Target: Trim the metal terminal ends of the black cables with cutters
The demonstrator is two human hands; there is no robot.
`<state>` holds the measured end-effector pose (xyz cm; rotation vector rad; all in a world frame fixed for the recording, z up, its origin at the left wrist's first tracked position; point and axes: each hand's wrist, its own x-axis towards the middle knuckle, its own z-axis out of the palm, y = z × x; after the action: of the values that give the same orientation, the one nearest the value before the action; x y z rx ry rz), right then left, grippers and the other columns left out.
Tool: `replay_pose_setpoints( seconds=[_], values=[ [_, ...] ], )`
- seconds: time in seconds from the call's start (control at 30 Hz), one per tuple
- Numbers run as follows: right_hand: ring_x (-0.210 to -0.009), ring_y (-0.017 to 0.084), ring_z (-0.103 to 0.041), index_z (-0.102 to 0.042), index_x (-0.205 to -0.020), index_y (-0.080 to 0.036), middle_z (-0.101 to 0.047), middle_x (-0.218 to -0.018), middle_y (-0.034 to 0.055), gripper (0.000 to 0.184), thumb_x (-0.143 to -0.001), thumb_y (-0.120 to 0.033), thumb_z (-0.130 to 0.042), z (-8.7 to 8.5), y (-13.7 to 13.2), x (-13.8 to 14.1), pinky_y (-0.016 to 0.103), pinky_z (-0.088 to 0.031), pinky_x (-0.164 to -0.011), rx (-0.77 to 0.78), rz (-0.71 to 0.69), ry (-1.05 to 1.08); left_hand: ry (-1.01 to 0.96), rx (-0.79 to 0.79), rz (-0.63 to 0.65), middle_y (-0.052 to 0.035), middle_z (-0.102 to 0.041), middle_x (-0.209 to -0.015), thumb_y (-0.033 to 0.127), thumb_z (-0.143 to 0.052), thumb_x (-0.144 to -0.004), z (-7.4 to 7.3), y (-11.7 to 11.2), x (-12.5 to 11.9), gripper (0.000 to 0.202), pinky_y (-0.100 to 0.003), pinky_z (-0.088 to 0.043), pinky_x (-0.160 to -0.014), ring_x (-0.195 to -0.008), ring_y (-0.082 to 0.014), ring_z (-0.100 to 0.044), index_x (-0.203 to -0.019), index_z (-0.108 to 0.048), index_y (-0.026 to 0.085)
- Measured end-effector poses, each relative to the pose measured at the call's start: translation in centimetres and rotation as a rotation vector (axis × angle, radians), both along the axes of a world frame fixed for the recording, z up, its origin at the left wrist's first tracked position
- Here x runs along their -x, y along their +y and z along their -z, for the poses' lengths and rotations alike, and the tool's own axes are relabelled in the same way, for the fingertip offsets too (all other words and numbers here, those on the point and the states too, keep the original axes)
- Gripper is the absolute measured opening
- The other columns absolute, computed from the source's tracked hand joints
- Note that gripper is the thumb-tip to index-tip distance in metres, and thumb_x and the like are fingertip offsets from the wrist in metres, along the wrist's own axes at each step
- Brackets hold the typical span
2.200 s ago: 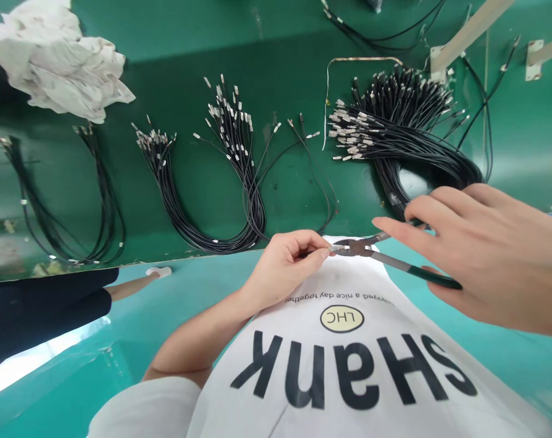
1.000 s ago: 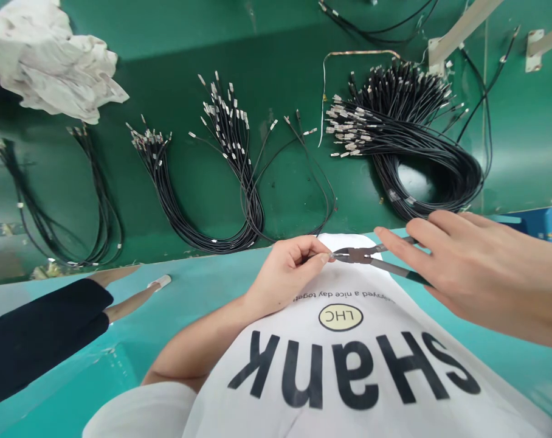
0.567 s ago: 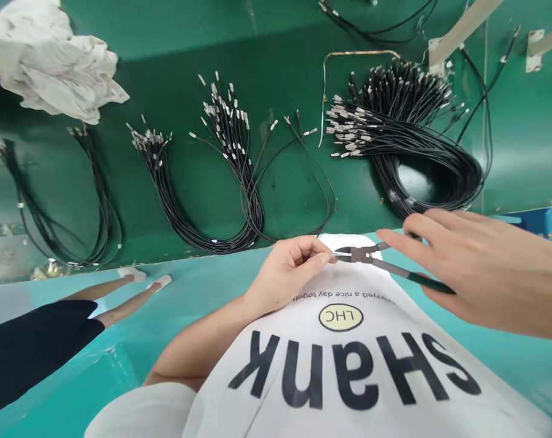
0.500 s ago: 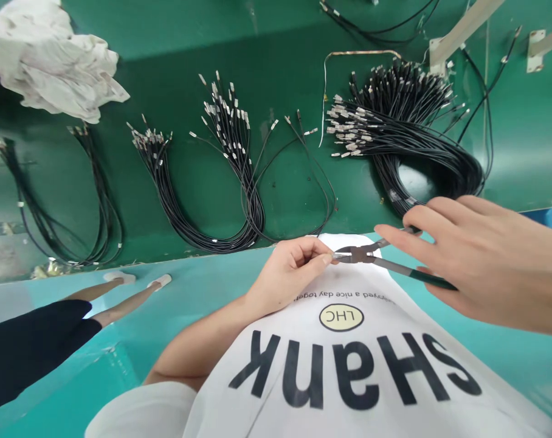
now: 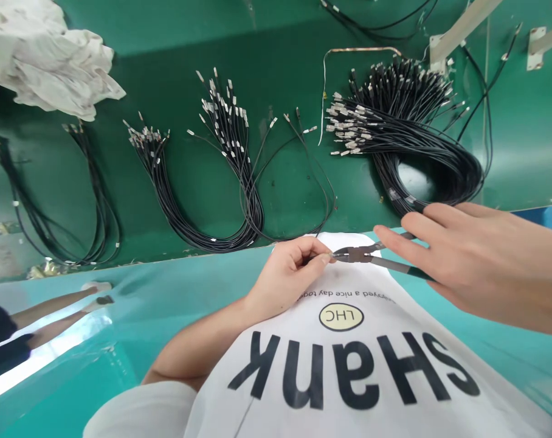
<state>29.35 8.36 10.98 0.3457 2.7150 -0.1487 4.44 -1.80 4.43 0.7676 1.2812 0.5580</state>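
My left hand (image 5: 289, 272) is closed in a pinch on the end of a thin black wire (image 5: 324, 210), just below the edge of the green table (image 5: 285, 55). My right hand (image 5: 467, 261) grips a pair of small pliers (image 5: 362, 255) by the handles, fingers stretched along them. The closed plier jaws meet the metal terminal at my left fingertips. Both hands hover over my white printed shirt (image 5: 349, 353).
Several bundles of black wires with metal terminals lie on the table: a big coil (image 5: 408, 140) at right, smaller bundles in the middle (image 5: 233, 152) and at left (image 5: 93, 201). A crumpled white cloth (image 5: 48, 55) sits far left. Another person's legs (image 5: 43, 307) show lower left.
The plier handles opened and then closed again on the terminal. My left hand stayed put. The other person's legs moved off to the left.
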Motion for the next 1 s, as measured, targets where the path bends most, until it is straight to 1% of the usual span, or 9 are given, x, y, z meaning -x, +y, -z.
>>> replay_pose_setpoints(
  seconds=[0.2,0.27,0.37,0.43,0.5,0.6,0.73,0.83,1.0],
  values=[
    [-0.066,0.023,-0.051,-0.058,-0.134,-0.013,-0.061,-0.084,0.0074,0.055,-0.081,-0.010,-0.046,0.5,-0.9,-1.0,0.035,-0.036,-0.055,0.080,0.037,0.017,0.027,-0.045,-0.027,0.0004,-0.063,-0.074,0.022,-0.062,-0.091,0.3,-0.2,0.0,0.012,-0.023,-0.040,-0.060,-0.064,-0.0095,-0.051,-0.083,-0.068,0.015],
    [-0.069,0.023,-0.057,-0.056,-0.138,-0.015,-0.066,-0.092,0.0081,0.052,-0.087,-0.018,-0.049,0.7,-0.8,-1.2,0.034,-0.041,-0.056,0.212,0.132,0.037,-0.009,-0.045,-0.051,-0.0008,-0.066,-0.076,0.023,-0.064,-0.091,0.3,-0.3,0.2,0.012,-0.023,-0.042,-0.063,-0.067,-0.0104,-0.054,-0.084,-0.068,0.015],
    [-0.080,0.019,-0.066,-0.048,-0.146,-0.027,-0.070,-0.114,0.0041,0.051,-0.095,-0.035,-0.052,0.8,-0.1,-1.2,0.030,-0.050,-0.061,0.455,0.359,0.075,-0.104,-0.008,-0.089,-0.0042,-0.071,-0.085,0.025,-0.065,-0.092,0.2,-0.3,0.4,0.013,-0.023,-0.045,-0.068,-0.075,-0.0126,-0.060,-0.086,-0.070,0.014],
    [-0.089,0.018,-0.068,-0.044,-0.148,-0.033,-0.068,-0.121,0.0009,0.055,-0.095,-0.043,-0.054,0.8,0.3,-1.3,0.029,-0.053,-0.067,0.506,0.444,0.108,-0.153,0.030,-0.121,-0.0049,-0.071,-0.088,0.026,-0.066,-0.092,0.3,-0.4,0.5,0.014,-0.023,-0.043,-0.065,-0.075,-0.0120,-0.060,-0.086,-0.070,0.014],
    [-0.092,0.020,-0.066,-0.044,-0.147,-0.032,-0.066,-0.118,0.0019,0.058,-0.092,-0.045,-0.055,0.7,0.5,-1.3,0.032,-0.052,-0.068,0.399,0.403,0.126,-0.185,0.055,-0.158,-0.0023,-0.068,-0.081,0.027,-0.066,-0.092,0.4,-0.4,0.6,0.015,-0.021,-0.038,-0.059,-0.066,-0.0090,-0.054,-0.085,-0.069,0.014],
    [-0.086,0.025,-0.060,-0.050,-0.142,-0.028,-0.062,-0.105,0.0053,0.057,-0.087,-0.040,-0.056,0.4,0.2,-1.1,0.040,-0.047,-0.067,0.152,0.232,0.090,-0.212,0.065,-0.203,0.0028,-0.057,-0.067,0.028,-0.066,-0.093,0.8,-0.5,0.6,0.015,-0.022,-0.029,-0.053,-0.057,-0.0067,-0.042,-0.087,-0.069,0.015],
    [-0.080,0.027,-0.052,-0.052,-0.142,-0.017,-0.057,-0.096,0.0089,0.058,-0.085,-0.029,-0.052,-0.1,-0.2,-0.4,0.043,-0.038,-0.065,-0.021,0.085,0.043,-0.184,0.059,-0.204,0.0044,-0.053,-0.063,0.026,-0.065,-0.093,0.9,-0.5,0.5,0.012,-0.022,-0.028,-0.054,-0.057,-0.0072,-0.040,-0.091,-0.070,0.016],
    [-0.080,0.028,-0.050,-0.053,-0.142,-0.014,-0.055,-0.094,0.0099,0.057,-0.086,-0.028,-0.051,-0.2,-0.1,0.0,0.042,-0.035,-0.065,-0.064,0.061,0.019,-0.142,0.035,-0.187,0.0042,-0.054,-0.064,0.021,-0.064,-0.091,0.6,-0.1,0.3,0.009,-0.022,-0.032,-0.056,-0.059,-0.0074,-0.042,-0.088,-0.071,0.015],
    [-0.079,0.026,-0.048,-0.054,-0.141,-0.015,-0.052,-0.092,0.0087,0.056,-0.087,-0.029,-0.050,-0.1,0.0,-0.1,0.041,-0.034,-0.065,-0.043,0.067,0.005,-0.113,0.021,-0.145,0.0036,-0.057,-0.066,0.019,-0.063,-0.090,0.1,0.3,0.1,0.010,-0.021,-0.035,-0.057,-0.058,-0.0066,-0.043,-0.085,-0.070,0.013]
  ],
)
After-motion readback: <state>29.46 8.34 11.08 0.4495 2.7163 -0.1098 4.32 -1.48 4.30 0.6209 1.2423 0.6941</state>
